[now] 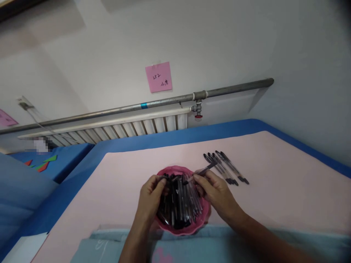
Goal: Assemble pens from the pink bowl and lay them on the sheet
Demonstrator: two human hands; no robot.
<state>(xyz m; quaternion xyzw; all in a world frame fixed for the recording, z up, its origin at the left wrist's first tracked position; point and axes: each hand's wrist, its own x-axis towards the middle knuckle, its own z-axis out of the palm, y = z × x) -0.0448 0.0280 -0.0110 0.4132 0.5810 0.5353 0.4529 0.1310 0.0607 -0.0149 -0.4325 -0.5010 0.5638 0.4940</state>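
Observation:
A pink scalloped bowl [181, 231] stands before me, filled with black caps and clear pen barrels [189, 201]. My right hand [216, 188], over the bowl's right rim, pinches a pen [205, 170] with a dark upper end pointing up and right. My left hand [153, 191] is at the left rim, thumb and fingers pinched together. Something small and dark shows at its fingertips, too unclear to name. Right of the bowl, several pens with black caps [223, 166] lie side by side at a slant.
Pink paper [131, 171] covers a blue-edged table [233, 126]. A blue-grey cloth [109, 241] lies along the near side. Behind are a white radiator [131, 128] and a pipe [115, 110] with a valve. Red and green flat pieces [44, 166] lie on another blue table at left.

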